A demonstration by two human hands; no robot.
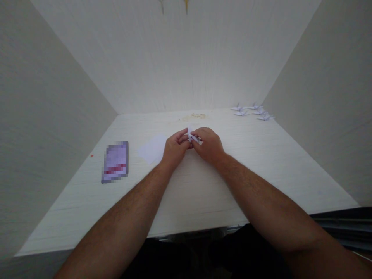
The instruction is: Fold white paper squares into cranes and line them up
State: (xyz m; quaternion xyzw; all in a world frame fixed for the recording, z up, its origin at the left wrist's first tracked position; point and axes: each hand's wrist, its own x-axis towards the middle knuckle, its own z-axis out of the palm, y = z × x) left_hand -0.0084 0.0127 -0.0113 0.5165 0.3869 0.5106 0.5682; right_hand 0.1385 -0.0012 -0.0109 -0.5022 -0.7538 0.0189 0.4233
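Note:
My left hand (174, 149) and my right hand (209, 145) meet at the middle of the white table (261, 166). Both pinch a small folded piece of white paper (192, 136) between their fingertips, just above the tabletop. Most of the paper is hidden by the fingers; only a white tip and an edge show. A flat white paper sheet (152, 149) lies on the table just left of my left hand.
A purple and red pack (115, 162) lies at the left of the table. Several small folded paper cranes (252, 111) sit in the far right corner. White walls close in the table on the left, back and right. A faint yellowish stain (194, 116) marks the far edge.

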